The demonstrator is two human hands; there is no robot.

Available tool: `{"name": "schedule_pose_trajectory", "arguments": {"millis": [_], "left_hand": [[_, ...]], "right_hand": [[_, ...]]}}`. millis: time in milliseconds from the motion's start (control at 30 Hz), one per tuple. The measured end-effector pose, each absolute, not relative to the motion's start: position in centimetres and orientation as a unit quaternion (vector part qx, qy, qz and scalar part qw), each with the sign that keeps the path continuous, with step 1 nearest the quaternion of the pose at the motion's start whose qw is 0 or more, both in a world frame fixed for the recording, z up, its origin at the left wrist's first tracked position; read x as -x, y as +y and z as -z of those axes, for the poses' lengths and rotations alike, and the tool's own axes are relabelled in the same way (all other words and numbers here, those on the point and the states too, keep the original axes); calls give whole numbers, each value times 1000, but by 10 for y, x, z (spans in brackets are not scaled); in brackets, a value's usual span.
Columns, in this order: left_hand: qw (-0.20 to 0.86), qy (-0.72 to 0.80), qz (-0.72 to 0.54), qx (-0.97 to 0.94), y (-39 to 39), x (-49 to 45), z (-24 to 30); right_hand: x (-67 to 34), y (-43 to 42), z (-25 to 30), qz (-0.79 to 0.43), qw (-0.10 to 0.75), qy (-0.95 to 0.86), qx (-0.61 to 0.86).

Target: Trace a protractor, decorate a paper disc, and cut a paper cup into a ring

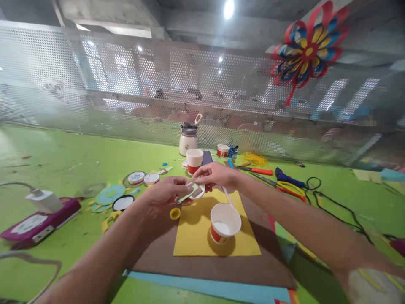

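Left hand (167, 191): fingers nearly closed, thumb and fingertips pinching the left rim of the disc.
Right hand (218, 174): fingers bent in close together at the disc's far-right rim; could not tell if they gripped or only touched.
White disc (201, 194): held up over the far edge of the yellow sheet (193, 240), tilted.
Green strip (185, 196): lay across the disc's left part; whether stuck down, could not tell.
Grip: probably best kept light and at the rim, since a thin disc would likely bend under a hard squeeze.
Alignment: left hand was best held still as the reference, fine shifts left to the right fingertips.
Paper cup (225, 220): stood upright toward the yellow sheet's near edge, right of its middle; right forearm seemed best kept clear of it.
Yellow ring (175, 213): lay by the sheet's left edge, below the left hand; a low wrist could have nudged it.
Brown board (152, 253): lay under the sheet, on the green tabletop (57, 156).
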State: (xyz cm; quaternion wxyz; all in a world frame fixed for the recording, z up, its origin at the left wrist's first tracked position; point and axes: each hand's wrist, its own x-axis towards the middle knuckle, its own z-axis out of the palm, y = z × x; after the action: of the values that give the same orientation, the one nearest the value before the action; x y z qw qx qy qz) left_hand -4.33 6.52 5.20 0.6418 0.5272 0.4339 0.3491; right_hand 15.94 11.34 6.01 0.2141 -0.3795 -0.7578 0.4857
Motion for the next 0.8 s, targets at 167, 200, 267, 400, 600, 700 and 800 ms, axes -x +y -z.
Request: {"name": "schedule_pose_trajectory", "arguments": {"millis": [167,200,267,400,600,700,800], "left_hand": [[614,445,-505,-413,61,65,-58],[594,446,-546,-386,60,71,-58],[556,446,-616,-336,60,83,-57],[524,437,-679,-273,63,95,-45],[511,418,-708,-252,69,98,-26],[515,409,-709,-253,68,94,-24],[522,401,-709,-254,65,90,-26]], "right_hand": [[-138,140,-94,-299,160,-858,387],[-129,148,-99,-244,151,-872,396],[-105,164,-100,-134,121,-890,419],[-52,187,-79,-6,-4,-908,420],[-10,210,-44,26,-118,-893,434],[-10,219,-36,1,-99,-890,445],[-12,225,-32,-44,-30,-899,435]]}}
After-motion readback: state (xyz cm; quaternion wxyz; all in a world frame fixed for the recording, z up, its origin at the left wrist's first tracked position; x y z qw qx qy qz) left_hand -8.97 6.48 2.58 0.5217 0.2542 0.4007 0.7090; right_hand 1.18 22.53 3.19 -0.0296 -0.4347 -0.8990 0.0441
